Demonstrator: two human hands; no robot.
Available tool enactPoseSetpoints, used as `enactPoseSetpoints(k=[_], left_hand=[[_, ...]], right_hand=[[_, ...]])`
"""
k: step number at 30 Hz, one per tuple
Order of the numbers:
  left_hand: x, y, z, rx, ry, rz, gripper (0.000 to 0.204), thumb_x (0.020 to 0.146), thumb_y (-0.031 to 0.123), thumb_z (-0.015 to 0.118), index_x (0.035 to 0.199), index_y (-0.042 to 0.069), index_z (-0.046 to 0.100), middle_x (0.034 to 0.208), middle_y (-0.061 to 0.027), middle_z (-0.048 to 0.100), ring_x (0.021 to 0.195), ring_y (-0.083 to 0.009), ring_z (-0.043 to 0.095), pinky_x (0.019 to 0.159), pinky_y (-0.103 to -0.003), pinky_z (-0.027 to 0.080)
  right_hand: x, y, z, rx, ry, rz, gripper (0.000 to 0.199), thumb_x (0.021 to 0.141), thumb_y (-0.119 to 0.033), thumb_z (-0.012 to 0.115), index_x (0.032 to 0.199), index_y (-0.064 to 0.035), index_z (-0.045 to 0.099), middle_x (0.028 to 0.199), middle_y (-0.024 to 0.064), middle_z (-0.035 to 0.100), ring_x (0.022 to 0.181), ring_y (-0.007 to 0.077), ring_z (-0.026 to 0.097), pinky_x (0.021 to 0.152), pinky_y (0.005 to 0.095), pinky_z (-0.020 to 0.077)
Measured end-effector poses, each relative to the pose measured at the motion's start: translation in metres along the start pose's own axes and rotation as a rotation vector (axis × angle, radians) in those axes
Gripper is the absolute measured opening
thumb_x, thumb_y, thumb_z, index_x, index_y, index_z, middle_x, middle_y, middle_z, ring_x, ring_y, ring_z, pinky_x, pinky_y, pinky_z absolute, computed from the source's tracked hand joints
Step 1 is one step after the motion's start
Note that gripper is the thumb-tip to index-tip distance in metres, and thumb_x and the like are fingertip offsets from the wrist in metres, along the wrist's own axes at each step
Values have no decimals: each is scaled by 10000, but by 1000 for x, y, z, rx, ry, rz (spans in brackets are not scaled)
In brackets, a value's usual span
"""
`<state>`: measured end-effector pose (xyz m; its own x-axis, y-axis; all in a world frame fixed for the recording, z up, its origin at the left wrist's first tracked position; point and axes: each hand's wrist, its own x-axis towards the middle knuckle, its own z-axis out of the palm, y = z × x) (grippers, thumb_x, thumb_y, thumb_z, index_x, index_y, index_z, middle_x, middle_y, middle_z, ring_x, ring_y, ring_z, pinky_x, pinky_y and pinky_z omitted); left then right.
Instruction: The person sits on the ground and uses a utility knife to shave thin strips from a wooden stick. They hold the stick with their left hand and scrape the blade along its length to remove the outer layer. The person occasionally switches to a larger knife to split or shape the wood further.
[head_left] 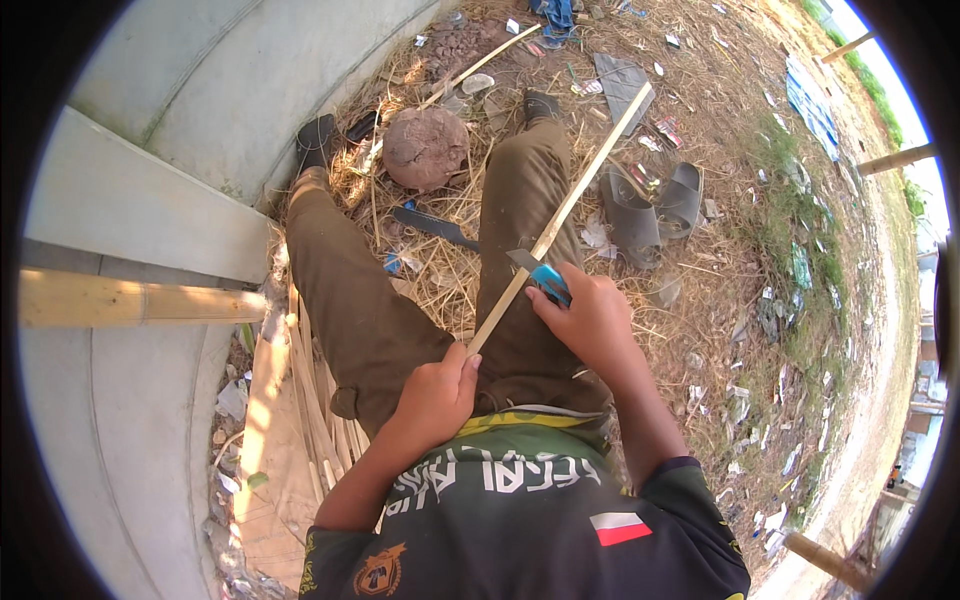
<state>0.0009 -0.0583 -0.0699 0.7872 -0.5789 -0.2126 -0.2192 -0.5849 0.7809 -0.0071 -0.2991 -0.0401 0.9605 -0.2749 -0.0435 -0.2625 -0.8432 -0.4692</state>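
A long, pale strip of split bamboo slants across my lap, its far end up to the right over my leg. Its near end is in the fingers of my left hand, closed round it close to my waist. My right hand grips the blue handle of a utility knife. The knife's short blade lies against the strip, partway along it, above my right thigh. On the straw between my legs rests a dark, long-bladed knife with a bit of blue at its left end.
Beyond it sits a round reddish-brown lump. Grey slippers lie right of my leg. A pale wall curves along the left, with a bamboo pole against it. More thin strips lie beside my left hip. Litter dots the straw-covered ground.
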Motion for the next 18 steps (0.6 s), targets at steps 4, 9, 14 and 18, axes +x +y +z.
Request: enactPoseSetpoints(k=[4, 9, 14, 18], left_hand=[[-2, -3, -4, -82, -12, -36, 322, 1074, 281, 504, 908, 5, 499, 635, -228, 584, 591, -446, 560, 559, -499, 437], [1, -23, -6, -351, -77, -95, 360, 1093, 303, 499, 898, 0, 491, 604, -131, 508, 539, -210, 461, 553, -385, 410], [4, -22, -24, -392, -238, -144, 344, 1089, 295, 512, 920, -4, 499, 662, -124, 545, 606, -155, 496, 584, -372, 431], [11, -13, -31, -178, -236, 25, 329, 1061, 308, 557, 982, -7, 507, 720, -172, 614, 635, -274, 599, 632, -415, 470]], right_hand=[[10, 26, -25, 177, 176, 180, 375, 927, -364, 725, 852, -16, 604, 669, 192, 621, 633, 383, 640, 607, 471, 479], [-1, 94, -59, -52, 501, 193, 294, 1044, -318, 563, 1048, -29, 619, 750, 165, 654, 656, 375, 626, 638, 481, 483], [-11, 113, -55, -85, 442, 263, 294, 1086, -298, 477, 1075, -34, 606, 765, 179, 643, 733, 406, 644, 680, 508, 478], [-10, 81, -54, -75, 203, 285, 358, 1083, -367, 486, 1019, -26, 575, 770, 219, 627, 785, 434, 633, 695, 518, 456]])
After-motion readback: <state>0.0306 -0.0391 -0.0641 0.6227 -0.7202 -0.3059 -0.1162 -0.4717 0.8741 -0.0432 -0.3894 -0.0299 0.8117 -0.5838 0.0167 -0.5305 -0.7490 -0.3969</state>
